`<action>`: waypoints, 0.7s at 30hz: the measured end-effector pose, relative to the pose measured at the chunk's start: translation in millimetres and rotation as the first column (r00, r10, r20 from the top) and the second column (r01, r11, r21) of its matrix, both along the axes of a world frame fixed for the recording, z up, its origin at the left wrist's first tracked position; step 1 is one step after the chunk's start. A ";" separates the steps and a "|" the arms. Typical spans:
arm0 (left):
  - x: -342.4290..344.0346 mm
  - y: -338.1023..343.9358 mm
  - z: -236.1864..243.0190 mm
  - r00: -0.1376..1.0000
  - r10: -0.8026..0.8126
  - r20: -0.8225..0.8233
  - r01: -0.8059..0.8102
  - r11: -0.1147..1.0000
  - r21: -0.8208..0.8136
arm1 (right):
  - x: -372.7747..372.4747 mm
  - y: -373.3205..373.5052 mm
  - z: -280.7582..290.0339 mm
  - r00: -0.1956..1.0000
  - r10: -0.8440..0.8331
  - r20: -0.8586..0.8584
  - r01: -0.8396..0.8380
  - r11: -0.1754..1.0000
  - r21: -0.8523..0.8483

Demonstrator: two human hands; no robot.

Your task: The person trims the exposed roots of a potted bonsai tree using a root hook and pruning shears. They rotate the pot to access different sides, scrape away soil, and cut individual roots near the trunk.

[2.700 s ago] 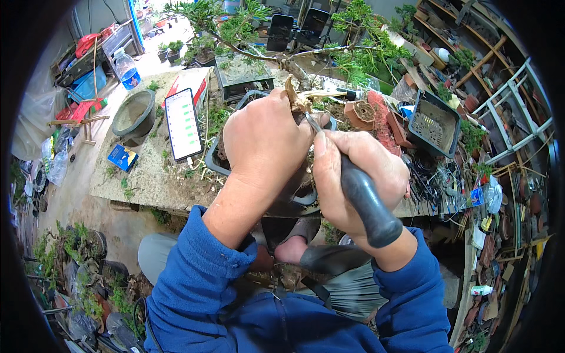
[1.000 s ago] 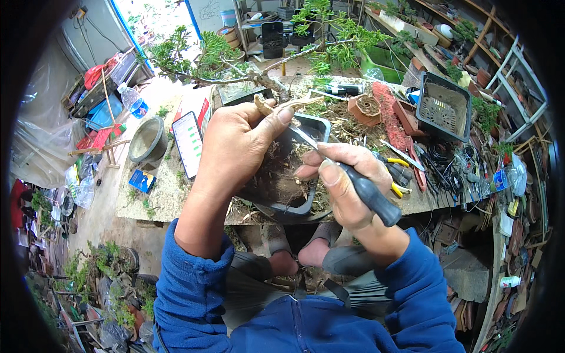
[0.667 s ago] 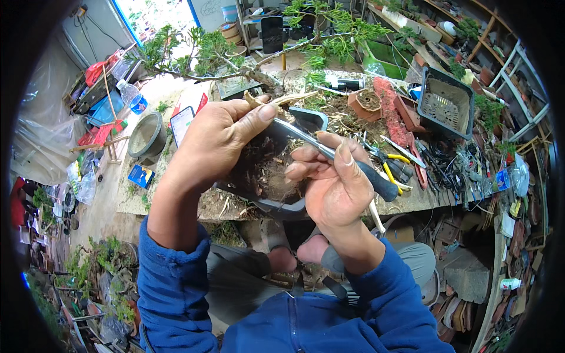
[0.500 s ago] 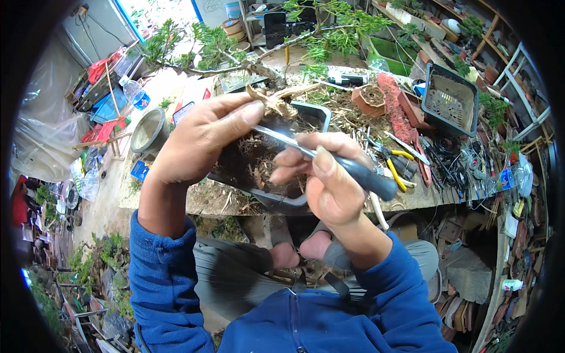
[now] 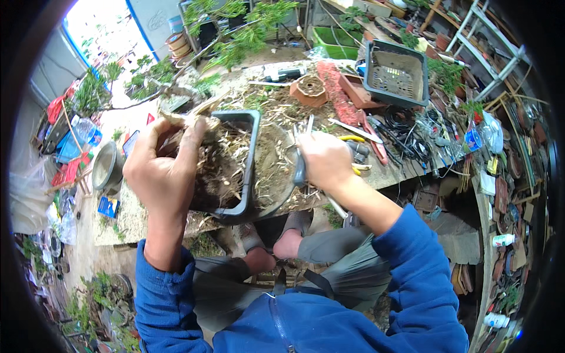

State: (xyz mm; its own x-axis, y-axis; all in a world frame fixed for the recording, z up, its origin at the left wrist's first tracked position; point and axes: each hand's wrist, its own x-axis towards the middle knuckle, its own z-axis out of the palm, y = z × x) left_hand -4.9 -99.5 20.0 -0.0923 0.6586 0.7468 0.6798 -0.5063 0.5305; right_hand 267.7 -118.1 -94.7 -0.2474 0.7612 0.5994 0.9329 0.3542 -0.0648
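Note:
My left hand (image 5: 168,159) pinches the pale, stripped wood of a small tree's trunk (image 5: 207,107) between thumb and fingers. A long bare branch runs from it to green, needle-like foliage (image 5: 247,35). Below lies a dark rectangular pot (image 5: 249,167) of soil and wood shavings, partly hidden by that hand. To the right of the pot, my right hand (image 5: 323,160), slightly blurred, is closed around a tool's black handle (image 5: 300,169). A pale, narrow tip shows above the fist; whether it is this tool's blade I cannot tell. Yellow-handled pliers (image 5: 352,139) lie partly behind this hand.
A brown clay pot (image 5: 310,89), a red rough strip (image 5: 336,91) and a black slotted tray (image 5: 395,73) stand farther back. Dark cables (image 5: 415,138) and red-handled shears (image 5: 376,144) lie right. A grey bowl (image 5: 107,166) stands at the left edge.
My right hand has moved the black-handled tool away from the wood, and the handle has swung round toward me. My left hand still holds the trunk. The view has turned to the right.

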 end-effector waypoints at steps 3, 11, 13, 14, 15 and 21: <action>1.3 -4.7 0.0 0.979 0.128 -0.161 -0.106 0.985 0.137 | -25.1 19.5 -9.3 0.997 0.029 0.076 -0.015 0.985 -0.173; -2.8 -6.8 0.9 0.873 0.177 -0.454 -0.035 0.952 0.304 | 27.4 0.8 11.1 0.990 -0.059 -0.126 0.042 0.991 -0.130; -5.9 -10.1 1.9 0.868 0.137 -0.477 -0.007 0.964 0.264 | 55.4 -2.2 14.2 0.982 -0.186 -0.032 0.174 0.956 -0.238; -7.1 -11.6 1.9 0.862 0.137 -0.488 -0.003 0.964 0.266 | 66.4 -4.4 13.8 0.974 -0.219 0.048 0.224 0.925 -0.306; -8.2 -11.7 2.1 0.861 0.116 -0.494 0.010 0.969 0.245 | 72.2 -2.7 11.2 0.979 -0.194 0.063 0.203 0.912 -0.356; -6.2 -3.7 -9.2 0.960 -0.063 -0.272 0.127 0.966 0.224 | 71.3 16.1 9.8 0.975 -0.183 -0.125 0.144 0.952 -0.271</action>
